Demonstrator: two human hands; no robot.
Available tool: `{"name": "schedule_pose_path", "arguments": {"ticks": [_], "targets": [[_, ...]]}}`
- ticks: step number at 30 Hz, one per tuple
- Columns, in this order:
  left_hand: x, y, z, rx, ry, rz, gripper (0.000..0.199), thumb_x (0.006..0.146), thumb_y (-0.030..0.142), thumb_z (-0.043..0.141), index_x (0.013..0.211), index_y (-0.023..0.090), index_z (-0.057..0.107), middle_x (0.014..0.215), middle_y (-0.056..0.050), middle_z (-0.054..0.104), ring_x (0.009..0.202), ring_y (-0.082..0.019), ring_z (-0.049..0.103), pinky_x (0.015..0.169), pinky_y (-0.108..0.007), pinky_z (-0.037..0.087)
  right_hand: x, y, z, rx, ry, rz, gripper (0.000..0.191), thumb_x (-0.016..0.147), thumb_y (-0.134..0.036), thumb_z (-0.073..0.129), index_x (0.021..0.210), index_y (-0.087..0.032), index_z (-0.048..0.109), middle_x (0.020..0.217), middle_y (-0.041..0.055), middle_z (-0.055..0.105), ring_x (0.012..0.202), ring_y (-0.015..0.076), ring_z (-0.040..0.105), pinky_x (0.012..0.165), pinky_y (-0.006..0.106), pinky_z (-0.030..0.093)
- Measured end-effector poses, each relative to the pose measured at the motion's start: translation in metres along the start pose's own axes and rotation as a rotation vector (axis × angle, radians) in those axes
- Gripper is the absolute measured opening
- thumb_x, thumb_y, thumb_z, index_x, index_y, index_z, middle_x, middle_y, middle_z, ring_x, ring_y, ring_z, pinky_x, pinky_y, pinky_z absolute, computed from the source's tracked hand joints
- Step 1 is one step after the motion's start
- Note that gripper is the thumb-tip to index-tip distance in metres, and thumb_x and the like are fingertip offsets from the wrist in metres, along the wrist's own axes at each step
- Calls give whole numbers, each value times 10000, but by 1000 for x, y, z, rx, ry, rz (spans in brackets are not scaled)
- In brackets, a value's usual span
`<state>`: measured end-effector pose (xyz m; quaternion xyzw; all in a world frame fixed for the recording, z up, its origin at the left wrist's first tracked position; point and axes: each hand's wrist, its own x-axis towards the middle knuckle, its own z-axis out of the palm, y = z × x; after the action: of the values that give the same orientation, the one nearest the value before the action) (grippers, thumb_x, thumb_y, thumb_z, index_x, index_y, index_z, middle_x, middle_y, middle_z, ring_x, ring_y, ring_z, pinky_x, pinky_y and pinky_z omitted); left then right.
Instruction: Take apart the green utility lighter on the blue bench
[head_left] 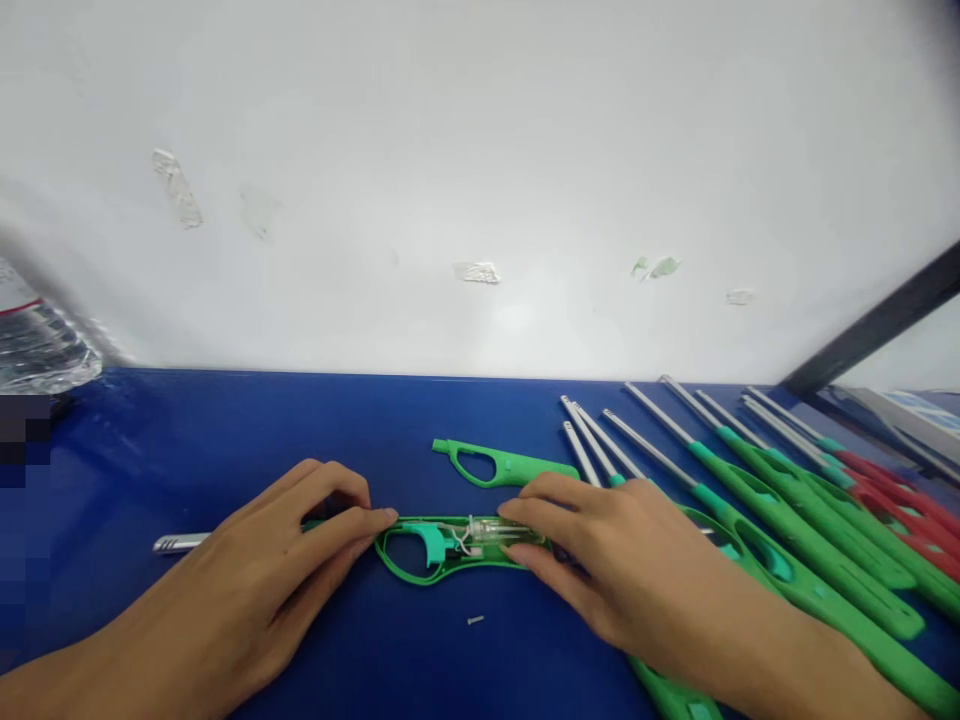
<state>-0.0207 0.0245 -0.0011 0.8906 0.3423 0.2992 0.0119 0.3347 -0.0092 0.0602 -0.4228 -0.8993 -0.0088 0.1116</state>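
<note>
An opened green gas lighter (pixel 454 570) lies on the blue table between my hands, its inside showing. Its silver barrel (pixel 180 543) sticks out to the left from under my left hand (pixel 300 560), whose fingers pinch the front of the casing. Thumb and fingers of my right hand (pixel 607 550) grip the clear fuel tank (pixel 487 531) in the handle. A teal trigger (pixel 433 545) and thin pale wires sit in between. Just beyond lies the loose green casing half (pixel 517 468). A small screw (pixel 475 620) rests on the near side.
Several green lighters (pixel 795 500) with silver barrels lie in a row on the right, partly under my right forearm. Red lighters (pixel 900 500) are farther right. A plastic-wrapped pack (pixel 45 345) stands at the left edge. A white wall (pixel 480 180) rises behind the table (pixel 300 420).
</note>
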Motion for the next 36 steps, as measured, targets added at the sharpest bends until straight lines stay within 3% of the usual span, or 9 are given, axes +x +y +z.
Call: {"name": "schedule_pose_path", "arguments": {"ticks": [5, 11, 25, 32, 36], "targets": [[5, 0, -3, -12, 3, 47, 323, 1192, 565, 658, 1398, 367, 810, 1235, -57, 781, 1087, -233, 786, 955, -315, 696, 3, -3, 7, 50, -15, -22, 66, 1142, -193, 780, 1142, -251, 812, 1121, 6, 866, 801, 180, 840, 579, 295, 474], [10, 3, -6, -47, 27, 140, 227, 1267, 371, 576, 1353, 355, 785, 1198, 6, 734, 1028, -108, 757, 937, -160, 609, 1, -11, 13, 64, 21, -56, 93, 1128, -218, 810, 1069, -263, 754, 1064, -39, 834, 727, 191, 827, 506, 387, 333], [13, 11, -5, -48, 20, 61, 201, 1280, 355, 522, 1223, 312, 710, 1157, 14, 726, 982, -126, 765, 894, -201, 612, 0, -14, 14, 16, 52, -71, 103, 1120, -245, 833, 1073, -276, 747, 1034, -56, 817, 638, 178, 771, 491, 397, 345], [9, 7, -3, -32, 29, 61, 203, 1284, 346, 496, 1227, 309, 687, 1176, 12, 679, 950, -91, 771, 876, -149, 589, 2, -14, 14, 16, 49, -72, 103, 1119, -236, 834, 1079, -276, 748, 1025, -52, 811, 626, 185, 753, 491, 397, 347], [6, 7, -4, -13, 67, 38, 173, 1266, 318, 526, 1219, 305, 692, 1182, 3, 685, 983, -118, 747, 920, -175, 602, 1, -13, 14, -7, 37, -58, 103, 1123, -198, 809, 1195, -270, 799, 1032, -44, 815, 636, 188, 749, 490, 407, 307]]}}
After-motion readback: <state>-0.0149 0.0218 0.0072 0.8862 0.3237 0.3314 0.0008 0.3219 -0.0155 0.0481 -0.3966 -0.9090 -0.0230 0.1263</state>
